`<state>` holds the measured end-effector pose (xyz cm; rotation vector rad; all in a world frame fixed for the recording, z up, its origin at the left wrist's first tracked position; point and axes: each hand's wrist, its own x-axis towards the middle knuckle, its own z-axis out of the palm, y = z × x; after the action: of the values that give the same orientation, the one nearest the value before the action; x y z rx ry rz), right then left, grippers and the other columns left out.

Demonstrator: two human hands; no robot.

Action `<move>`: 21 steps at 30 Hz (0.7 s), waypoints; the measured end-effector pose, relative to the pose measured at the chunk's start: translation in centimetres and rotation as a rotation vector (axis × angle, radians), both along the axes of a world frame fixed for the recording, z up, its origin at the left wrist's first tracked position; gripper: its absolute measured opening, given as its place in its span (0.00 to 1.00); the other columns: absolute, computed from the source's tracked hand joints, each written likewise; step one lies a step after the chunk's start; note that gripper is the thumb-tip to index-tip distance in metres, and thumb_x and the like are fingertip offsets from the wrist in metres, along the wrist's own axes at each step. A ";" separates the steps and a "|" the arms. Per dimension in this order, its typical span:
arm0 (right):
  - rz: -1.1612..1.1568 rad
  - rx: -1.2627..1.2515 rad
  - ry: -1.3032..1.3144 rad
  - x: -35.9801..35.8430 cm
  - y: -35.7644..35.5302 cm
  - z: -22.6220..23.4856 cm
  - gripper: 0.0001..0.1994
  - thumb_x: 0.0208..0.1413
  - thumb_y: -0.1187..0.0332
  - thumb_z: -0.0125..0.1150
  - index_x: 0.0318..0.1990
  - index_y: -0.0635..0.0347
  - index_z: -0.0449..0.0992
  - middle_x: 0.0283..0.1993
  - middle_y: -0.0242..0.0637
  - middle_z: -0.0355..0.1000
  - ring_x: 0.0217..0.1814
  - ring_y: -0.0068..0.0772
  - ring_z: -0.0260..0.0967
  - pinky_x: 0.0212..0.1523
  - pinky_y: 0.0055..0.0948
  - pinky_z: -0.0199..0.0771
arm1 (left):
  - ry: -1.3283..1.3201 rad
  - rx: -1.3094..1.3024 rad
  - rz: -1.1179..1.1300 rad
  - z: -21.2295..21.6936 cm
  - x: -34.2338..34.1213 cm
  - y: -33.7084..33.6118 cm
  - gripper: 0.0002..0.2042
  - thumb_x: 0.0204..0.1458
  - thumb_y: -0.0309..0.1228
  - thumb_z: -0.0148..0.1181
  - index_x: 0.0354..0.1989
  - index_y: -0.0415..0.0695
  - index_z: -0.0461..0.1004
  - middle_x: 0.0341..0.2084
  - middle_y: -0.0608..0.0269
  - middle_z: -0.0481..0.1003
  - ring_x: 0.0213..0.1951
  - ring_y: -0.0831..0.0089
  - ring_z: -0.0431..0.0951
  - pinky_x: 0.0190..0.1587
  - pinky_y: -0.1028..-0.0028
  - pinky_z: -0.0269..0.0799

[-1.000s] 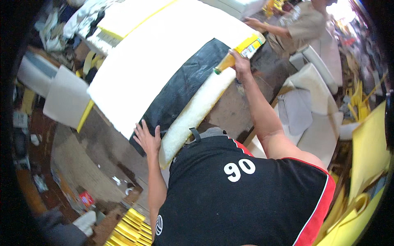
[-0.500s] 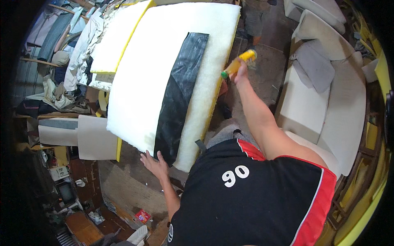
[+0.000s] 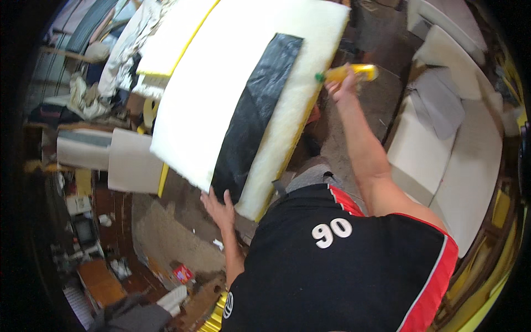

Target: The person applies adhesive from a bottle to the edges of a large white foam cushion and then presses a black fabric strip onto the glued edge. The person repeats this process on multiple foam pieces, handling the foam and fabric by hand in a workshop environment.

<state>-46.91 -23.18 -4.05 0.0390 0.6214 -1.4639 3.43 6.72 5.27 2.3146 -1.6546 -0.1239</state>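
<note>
My right hand [image 3: 344, 87] is wrapped round a yellow bottle [image 3: 365, 72] with a green cap, held tilted nearly sideways beside the right edge of a padded foam slab. Its cap end points left, toward the slab. White fluffy wadding [image 3: 276, 146] covers the slab, and yellow foam shows along the side. A strip of black sheet [image 3: 251, 105] lies lengthwise on the wadding. My left hand [image 3: 220, 210], fingers apart, is at the near edge of the slab, by the end of the black strip; whether it presses on the edge I cannot tell.
A pale sofa [image 3: 423, 149] with a grey cloth [image 3: 440, 102] on it stands at the right. Cushion panels [image 3: 135, 163] and piled fabrics [image 3: 88, 97] are at the left. Several loose items, among them a red packet [image 3: 182, 273], lie on the floor at lower left.
The view has shifted, so the slab appears farther right and higher. My right hand has turned the bottle closer to level. My left hand stays by the slab's near edge.
</note>
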 end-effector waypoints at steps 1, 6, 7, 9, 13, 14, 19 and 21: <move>-0.016 -0.075 0.036 0.8 -0.4 2.4 0.19 0.60 0.47 0.55 0.44 0.53 0.69 0.38 0.35 0.70 0.36 0.30 0.71 0.34 0.30 0.75 | 0.007 0.000 0.004 0.2 -0.2 0.0 0.32 0.59 0.49 0.55 0.66 0.38 0.61 0.68 0.34 0.51 0.70 0.39 0.47 0.70 0.50 0.44; -0.117 -0.152 0.834 7.9 3.7 14.6 0.19 0.58 0.55 0.62 0.51 0.57 0.72 0.36 0.31 0.73 0.31 0.26 0.72 0.29 0.24 0.75 | 0.040 0.010 0.025 -0.2 -2.4 -1.8 0.33 0.58 0.49 0.55 0.66 0.39 0.61 0.69 0.36 0.51 0.70 0.41 0.47 0.69 0.48 0.44; -0.100 -0.159 0.941 9.5 4.3 15.5 0.17 0.57 0.60 0.66 0.49 0.59 0.74 0.37 0.31 0.73 0.34 0.25 0.73 0.28 0.26 0.75 | 0.048 0.014 0.016 -0.7 -2.5 -2.5 0.33 0.59 0.50 0.55 0.66 0.39 0.61 0.69 0.37 0.50 0.70 0.41 0.47 0.69 0.48 0.43; 0.027 -0.325 1.024 12.6 6.1 16.3 0.17 0.55 0.60 0.68 0.46 0.60 0.75 0.36 0.33 0.74 0.35 0.25 0.73 0.30 0.28 0.75 | 0.057 0.020 0.006 -1.9 -2.9 -3.6 0.34 0.59 0.52 0.53 0.67 0.40 0.60 0.69 0.38 0.50 0.71 0.41 0.46 0.70 0.47 0.43; 0.308 -0.540 1.287 17.4 7.7 15.8 0.21 0.52 0.57 0.70 0.45 0.62 0.73 0.39 0.37 0.76 0.42 0.30 0.75 0.41 0.33 0.75 | 0.090 0.033 0.016 -2.8 -4.1 -5.9 0.34 0.58 0.54 0.53 0.66 0.42 0.61 0.69 0.39 0.51 0.71 0.42 0.47 0.69 0.46 0.42; 0.293 -0.513 1.386 18.3 8.1 16.2 0.21 0.51 0.56 0.71 0.45 0.62 0.73 0.39 0.37 0.76 0.43 0.31 0.75 0.42 0.33 0.75 | 0.086 0.025 0.027 -3.1 -4.2 -6.3 0.34 0.58 0.54 0.53 0.66 0.42 0.62 0.69 0.39 0.51 0.71 0.42 0.47 0.69 0.45 0.41; 0.465 -0.630 1.435 19.6 7.2 17.1 0.19 0.51 0.57 0.72 0.42 0.61 0.75 0.37 0.35 0.77 0.40 0.28 0.75 0.40 0.32 0.76 | 0.053 -0.015 0.019 -3.3 -3.7 -6.6 0.34 0.56 0.53 0.55 0.66 0.43 0.62 0.68 0.39 0.53 0.70 0.42 0.49 0.69 0.45 0.41; 0.351 -0.795 1.395 19.1 5.7 16.1 0.19 0.51 0.58 0.72 0.42 0.61 0.75 0.36 0.34 0.77 0.38 0.26 0.75 0.38 0.32 0.77 | 0.045 -0.019 0.037 -3.2 -4.1 -6.9 0.34 0.56 0.54 0.55 0.66 0.45 0.62 0.68 0.41 0.53 0.70 0.44 0.48 0.69 0.46 0.40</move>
<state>-27.84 -17.47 12.06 -1.7311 0.9936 -1.1258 -0.63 -0.18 2.06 2.3102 -1.5833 -0.1508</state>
